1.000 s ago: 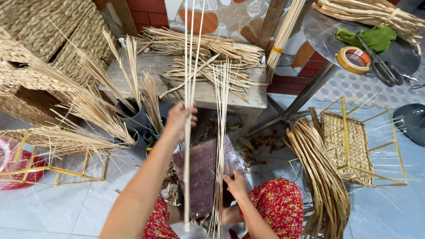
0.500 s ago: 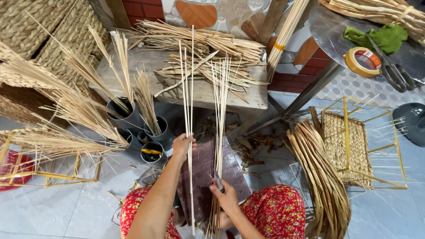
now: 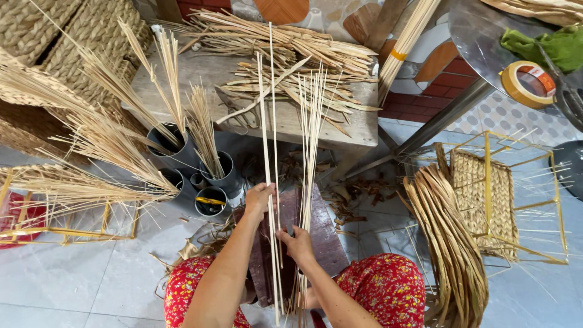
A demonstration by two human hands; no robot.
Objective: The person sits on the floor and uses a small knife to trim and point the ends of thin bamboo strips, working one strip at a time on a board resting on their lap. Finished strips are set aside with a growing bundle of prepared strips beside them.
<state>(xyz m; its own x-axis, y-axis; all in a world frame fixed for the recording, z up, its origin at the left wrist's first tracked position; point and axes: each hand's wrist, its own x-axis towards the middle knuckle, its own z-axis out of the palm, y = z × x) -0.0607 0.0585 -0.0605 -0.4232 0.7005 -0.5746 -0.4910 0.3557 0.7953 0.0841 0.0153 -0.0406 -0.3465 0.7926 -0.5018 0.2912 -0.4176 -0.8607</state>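
Observation:
My left hand point(image 3: 260, 198) is closed around two or three long pale sticks point(image 3: 268, 121) that stand upright in front of me. Just below and to the right, my right hand point(image 3: 299, 244) grips a bundle of thinner reeds point(image 3: 312, 115) that fans out at its top. Both sets of sticks run down past a dark purple board point(image 3: 325, 240) resting between my knees, which are in red flowered cloth. The lower ends of the sticks are partly hidden by my arms.
A wooden bench point(image 3: 285, 124) behind holds dried leaf strips. Black tubes point(image 3: 223, 176) with reeds stand to the left, by woven baskets point(image 3: 67, 36) and a yellow wire frame point(image 3: 115, 228). On the right are a half-woven yellow frame point(image 3: 486, 194), a bundle of flat strips point(image 3: 452, 255) and a tape roll point(image 3: 527, 84).
My left hand has slid down the upright sticks, from high on them to just above my right hand. My right hand has risen slightly. The view has tilted closer.

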